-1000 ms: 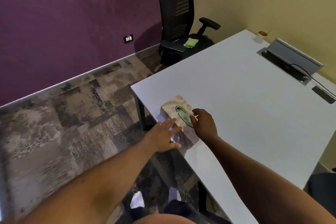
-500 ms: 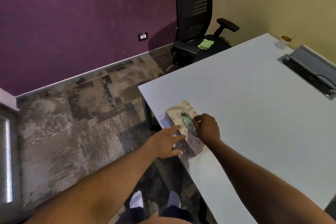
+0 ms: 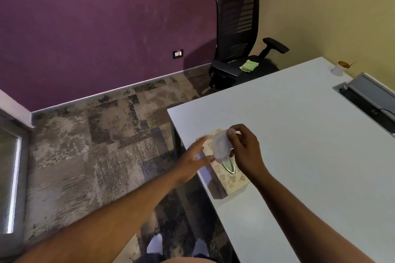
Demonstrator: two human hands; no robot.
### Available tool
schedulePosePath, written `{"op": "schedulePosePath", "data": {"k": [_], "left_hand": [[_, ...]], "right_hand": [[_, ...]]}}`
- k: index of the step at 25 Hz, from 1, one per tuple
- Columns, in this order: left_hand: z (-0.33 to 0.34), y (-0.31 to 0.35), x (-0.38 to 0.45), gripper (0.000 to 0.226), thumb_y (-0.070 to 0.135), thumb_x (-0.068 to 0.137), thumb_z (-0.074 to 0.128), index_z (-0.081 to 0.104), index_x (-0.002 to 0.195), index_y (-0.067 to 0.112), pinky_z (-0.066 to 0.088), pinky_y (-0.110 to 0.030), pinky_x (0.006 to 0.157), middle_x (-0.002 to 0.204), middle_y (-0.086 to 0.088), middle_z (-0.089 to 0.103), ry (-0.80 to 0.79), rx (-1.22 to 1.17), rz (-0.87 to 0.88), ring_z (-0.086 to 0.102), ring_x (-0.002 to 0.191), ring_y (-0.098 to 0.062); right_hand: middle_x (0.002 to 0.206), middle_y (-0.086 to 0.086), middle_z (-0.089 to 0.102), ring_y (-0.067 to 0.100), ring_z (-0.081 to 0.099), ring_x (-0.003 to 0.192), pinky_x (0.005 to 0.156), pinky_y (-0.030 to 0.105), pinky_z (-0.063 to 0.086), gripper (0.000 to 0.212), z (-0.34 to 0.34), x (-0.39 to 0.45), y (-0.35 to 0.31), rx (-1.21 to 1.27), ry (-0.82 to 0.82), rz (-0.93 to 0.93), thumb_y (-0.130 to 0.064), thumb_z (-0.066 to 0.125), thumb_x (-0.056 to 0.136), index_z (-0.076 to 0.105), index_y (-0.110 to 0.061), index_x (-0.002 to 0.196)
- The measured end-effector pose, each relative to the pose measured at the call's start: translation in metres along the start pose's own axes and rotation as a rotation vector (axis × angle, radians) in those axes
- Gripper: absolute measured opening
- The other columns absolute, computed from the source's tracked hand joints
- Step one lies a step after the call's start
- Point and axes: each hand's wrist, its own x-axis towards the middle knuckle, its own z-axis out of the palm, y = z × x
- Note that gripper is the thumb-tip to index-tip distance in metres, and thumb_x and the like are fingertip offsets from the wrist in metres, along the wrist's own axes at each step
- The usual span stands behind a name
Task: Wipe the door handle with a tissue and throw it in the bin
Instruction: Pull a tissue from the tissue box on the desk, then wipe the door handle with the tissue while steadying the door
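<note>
A patterned beige tissue box (image 3: 229, 175) sits at the near left edge of the white desk (image 3: 299, 134). My right hand (image 3: 245, 151) pinches a white tissue (image 3: 221, 145) that rises out of the box's oval slot. My left hand (image 3: 196, 160) lies flat with fingers spread against the box's left side, holding it steady. No door handle or bin is in view.
A black office chair (image 3: 237, 40) with a green cloth on its seat stands at the desk's far end by the purple wall. A white cup (image 3: 339, 67) and an open cable tray (image 3: 367, 96) are at the desk's far right. Patterned carpet covers the floor on the left.
My right hand has lifted from the slot, drawing a tissue up out of the box. The left hand stays on the box. The view has shifted left.
</note>
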Motion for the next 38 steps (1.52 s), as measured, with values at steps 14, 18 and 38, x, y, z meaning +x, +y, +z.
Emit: {"op": "schedulePosePath", "data": {"k": [14,18,38], "left_hand": [[-0.077,0.028,-0.129,0.022,0.012,0.109,0.061,0.07,0.089,0.011,0.064,-0.027,0.074,0.086,-0.01,0.078,0.592,-0.612,0.033,0.075,0.08,-0.02],[-0.107,0.022,-0.162,0.022,0.017,0.11,0.061,0.073,0.091,0.017,0.057,-0.033,0.069,0.087,-0.008,0.075,0.838,-0.58,-0.028,0.069,0.077,-0.023],[-0.308,-0.062,-0.348,0.062,0.063,0.059,0.1,0.081,0.077,0.007,0.055,-0.033,0.069,0.078,-0.011,0.077,1.226,-0.52,0.081,0.069,0.07,-0.023]], "right_hand": [[0.085,-0.015,0.079,0.011,0.076,0.078,0.062,0.027,0.061,0.007,0.099,-0.001,-0.086,0.196,-0.611,-0.065,-0.036,0.076,0.091,0.08,-0.038,0.087],[0.092,0.004,0.082,0.019,0.077,0.081,0.07,0.03,0.062,0.014,0.142,-0.007,-0.113,0.264,-0.99,0.01,-0.026,0.084,0.086,0.081,-0.015,0.094],[0.08,0.003,0.067,0.009,0.057,0.064,0.056,0.018,0.045,0.02,0.372,-0.025,-0.283,0.042,-1.498,-0.175,-0.003,0.05,0.101,0.07,0.0,0.098]]}}
